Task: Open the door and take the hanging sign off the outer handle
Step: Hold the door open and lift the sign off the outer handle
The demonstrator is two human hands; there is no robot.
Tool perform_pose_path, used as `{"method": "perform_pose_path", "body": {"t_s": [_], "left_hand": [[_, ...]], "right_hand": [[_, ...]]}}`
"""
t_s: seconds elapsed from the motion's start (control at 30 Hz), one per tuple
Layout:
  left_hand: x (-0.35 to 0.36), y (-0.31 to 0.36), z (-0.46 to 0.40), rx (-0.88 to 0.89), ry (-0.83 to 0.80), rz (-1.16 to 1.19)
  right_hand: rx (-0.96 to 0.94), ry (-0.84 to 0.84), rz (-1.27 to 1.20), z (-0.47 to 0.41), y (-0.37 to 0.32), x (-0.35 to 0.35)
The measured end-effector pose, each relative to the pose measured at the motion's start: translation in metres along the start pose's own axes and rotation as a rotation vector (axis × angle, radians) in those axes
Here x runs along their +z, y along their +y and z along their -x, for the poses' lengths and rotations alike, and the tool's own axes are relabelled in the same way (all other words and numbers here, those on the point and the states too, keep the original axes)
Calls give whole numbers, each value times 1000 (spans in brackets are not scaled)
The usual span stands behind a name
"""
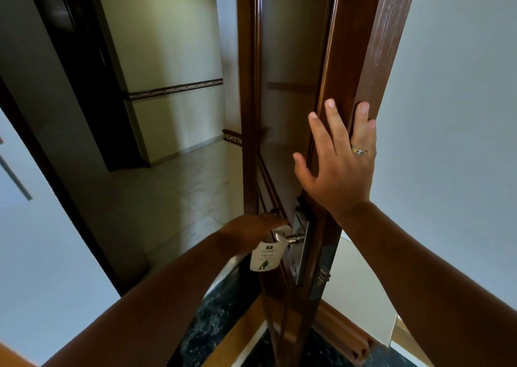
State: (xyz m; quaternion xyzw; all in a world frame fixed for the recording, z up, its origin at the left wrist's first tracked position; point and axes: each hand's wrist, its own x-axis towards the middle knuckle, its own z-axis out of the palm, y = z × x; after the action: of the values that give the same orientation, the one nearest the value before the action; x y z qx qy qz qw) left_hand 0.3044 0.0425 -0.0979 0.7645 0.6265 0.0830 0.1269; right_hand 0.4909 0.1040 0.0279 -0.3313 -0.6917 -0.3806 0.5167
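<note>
The brown wooden door (291,58) stands open and I see it almost edge-on. On its outer side a white hanging sign (264,257) with dark print and a green figure hangs tilted from the metal outer handle (293,238). My left hand (251,229) reaches around the door in shadow, and its fingers close on the sign's top loop at the handle. My right hand (340,156), with a ring on one finger, lies flat against the door's edge above the lock plate (303,243), fingers spread.
Beyond the door lies a dim tiled corridor (179,187) with a dark doorway (84,67) at the left. White walls flank both sides. A dark stone threshold (221,310) and a wooden skirting (344,330) run along the floor below the door.
</note>
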Motion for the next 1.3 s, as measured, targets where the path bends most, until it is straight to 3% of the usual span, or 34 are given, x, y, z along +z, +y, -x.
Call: {"method": "perform_pose_path", "body": {"t_s": [0.13,0.5,0.67,0.83,1.1,1.3], "left_hand": [[-17,-16,-11,30,51,-141],[-24,-27,-66,-74,53,-111],[-28,-24,-63,-123,-2,-158],[-42,-36,-41,-228,-160,-323],[-74,-66,4,-327,106,-574],[-88,-77,67,-496,253,-262]], "right_hand": [[2,2,-6,-1,-3,-1],[2,11,-41,-1,-9,1],[-2,9,-37,-2,-13,1],[-5,-2,-45,-3,-21,-3],[-21,-34,-84,-8,-47,-10],[-16,-12,-209,-12,-88,-14]]}}
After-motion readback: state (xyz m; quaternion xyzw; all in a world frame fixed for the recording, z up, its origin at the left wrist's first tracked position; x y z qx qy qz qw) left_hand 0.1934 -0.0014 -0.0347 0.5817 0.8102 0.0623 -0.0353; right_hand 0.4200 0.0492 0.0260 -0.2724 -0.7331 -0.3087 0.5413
